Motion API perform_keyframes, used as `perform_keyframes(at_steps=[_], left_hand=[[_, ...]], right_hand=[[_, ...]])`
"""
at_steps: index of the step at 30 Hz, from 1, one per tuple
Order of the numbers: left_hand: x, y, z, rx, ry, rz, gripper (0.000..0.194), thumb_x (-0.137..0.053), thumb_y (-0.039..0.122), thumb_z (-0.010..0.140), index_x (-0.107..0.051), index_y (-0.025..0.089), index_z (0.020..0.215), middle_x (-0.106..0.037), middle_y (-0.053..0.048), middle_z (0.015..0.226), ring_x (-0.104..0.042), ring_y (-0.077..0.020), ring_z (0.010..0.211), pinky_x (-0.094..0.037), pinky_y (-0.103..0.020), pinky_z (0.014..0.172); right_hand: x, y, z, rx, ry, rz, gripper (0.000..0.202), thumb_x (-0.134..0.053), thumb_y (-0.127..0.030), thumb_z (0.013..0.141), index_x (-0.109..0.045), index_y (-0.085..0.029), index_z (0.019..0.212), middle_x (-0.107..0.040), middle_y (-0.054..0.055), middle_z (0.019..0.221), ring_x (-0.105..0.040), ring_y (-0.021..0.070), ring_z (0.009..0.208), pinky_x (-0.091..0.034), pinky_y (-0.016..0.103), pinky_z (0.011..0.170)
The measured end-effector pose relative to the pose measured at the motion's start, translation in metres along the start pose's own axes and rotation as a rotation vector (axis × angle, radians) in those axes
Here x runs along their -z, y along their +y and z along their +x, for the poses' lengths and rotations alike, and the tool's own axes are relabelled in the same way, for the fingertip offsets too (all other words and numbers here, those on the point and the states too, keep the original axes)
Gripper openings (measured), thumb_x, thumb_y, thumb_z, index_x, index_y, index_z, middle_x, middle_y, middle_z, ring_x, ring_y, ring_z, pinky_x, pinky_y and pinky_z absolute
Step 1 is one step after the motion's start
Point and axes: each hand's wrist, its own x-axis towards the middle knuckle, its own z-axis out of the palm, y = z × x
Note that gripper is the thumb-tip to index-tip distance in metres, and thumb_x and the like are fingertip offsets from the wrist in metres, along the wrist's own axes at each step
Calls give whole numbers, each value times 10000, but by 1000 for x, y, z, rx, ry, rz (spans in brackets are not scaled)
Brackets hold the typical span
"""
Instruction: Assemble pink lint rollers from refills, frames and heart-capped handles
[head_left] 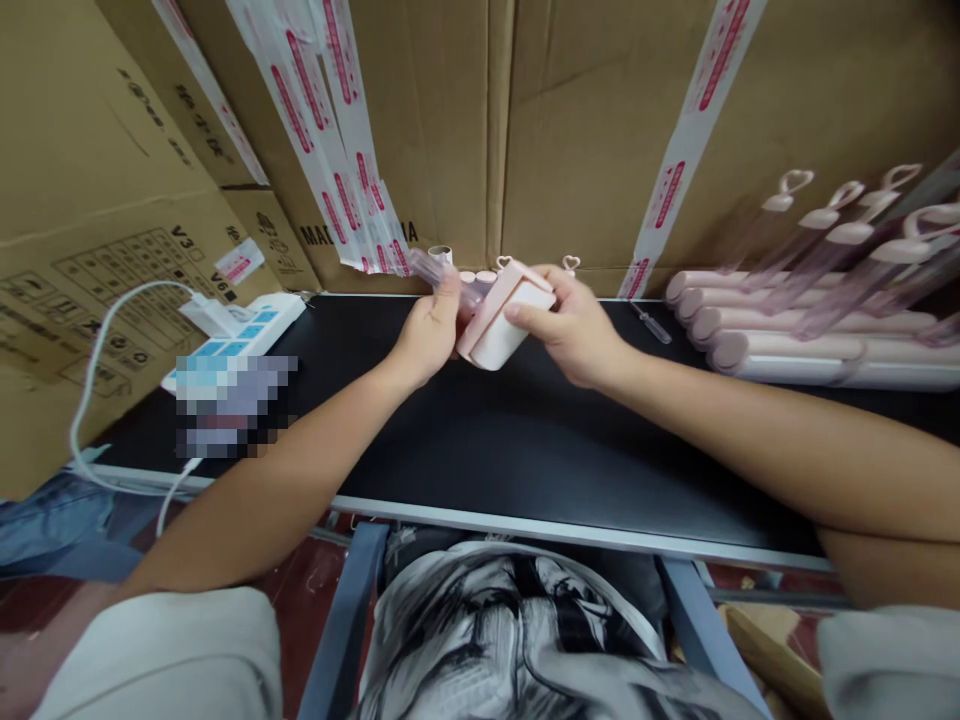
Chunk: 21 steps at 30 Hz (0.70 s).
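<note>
A pink-and-white lint roller [506,320] is held between both hands above the black table [487,430], tilted toward me. My left hand [431,335] is closed around its translucent pinkish handle [435,268], thumb along the upper side. At the other side, my right hand [577,325] grips the pink cover and white body, its thumb pressed on the white part. The left fingers are partly hidden behind the roller. Behind the hands, more pink ends and small heart-shaped loops [571,264] show at the table's back edge.
Similar lint rollers [825,320] lie stacked at the right, handles and heart loops pointing up. A small screwdriver [652,324] lies beside them. At left are a power strip [232,345], white cable [97,370] and pixelated object [236,405]. Large cardboard boxes [585,130] stand behind.
</note>
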Motion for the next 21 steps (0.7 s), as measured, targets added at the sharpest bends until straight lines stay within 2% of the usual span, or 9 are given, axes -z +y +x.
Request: perform_keyframes(at_steps=[2,4,7,8,9,12,14,17,21], left_hand=[[10,15,-7,59,-52,82,863,-308,955,977,-580,201,655,-610,-48,567,-593,-140,477,-408,-261,457],[19,34,-16,17,-108,167,835,-444,900,989,-566,189,567,-564,-40,484,-544,-117,412,-398,-249,449],[25,61,-32,2,-478,151,699,-650,788,965,-632,168,643,-668,-50,581,-560,-103,415,-385,-236,432],[24,66,-36,-20,-536,104,643,-681,759,963,-648,170,706,-693,-50,629,-578,-108,439,-385,-236,431],[22,68,-39,-80,-488,57,606,-687,742,969,-646,177,752,-699,-46,661,-588,-113,469,-395,-239,440],[17,64,-42,-356,-47,47,501,-679,694,998,-661,201,909,-707,-57,840,-670,-160,705,-518,-278,602],[16,58,-40,-506,141,139,450,-720,668,978,-690,222,1033,-703,-84,1029,-699,-225,956,-579,-343,788],[19,53,-35,-581,60,285,494,-786,697,901,-710,247,1090,-678,-107,1158,-656,-308,1167,-572,-450,965],[24,51,-29,-619,-157,393,549,-807,759,841,-703,238,978,-665,-102,1050,-639,-315,1079,-540,-483,980]], right_hand=[[12,-9,8,22,51,-84,640,-971,-644,668,-616,-259,1038,-731,20,1018,-685,240,953,-593,393,870],[23,-19,15,44,57,-180,562,-933,-642,733,-621,-260,1004,-725,29,995,-689,257,943,-592,409,850],[33,-29,18,101,31,-321,471,-899,-612,794,-662,-261,999,-722,42,962,-689,282,929,-593,443,831],[33,-32,17,123,17,-356,459,-897,-606,798,-680,-263,1012,-728,45,963,-691,291,934,-594,455,837],[33,-34,15,145,-4,-383,455,-897,-600,796,-697,-264,1030,-739,47,972,-695,298,943,-595,465,849],[26,-38,6,227,-87,-450,448,-896,-564,790,-728,-259,1072,-768,49,1013,-708,300,968,-587,467,894],[20,-38,-1,302,-157,-497,435,-887,-524,795,-736,-253,1100,-772,49,1044,-713,295,989,-576,451,920],[11,-32,-11,417,-298,-545,413,-858,-472,816,-740,-245,1140,-766,62,1076,-716,297,1008,-563,442,935],[5,-17,-18,435,-389,-524,409,-831,-487,863,-731,-235,1168,-778,74,1085,-721,292,980,-565,438,925]])
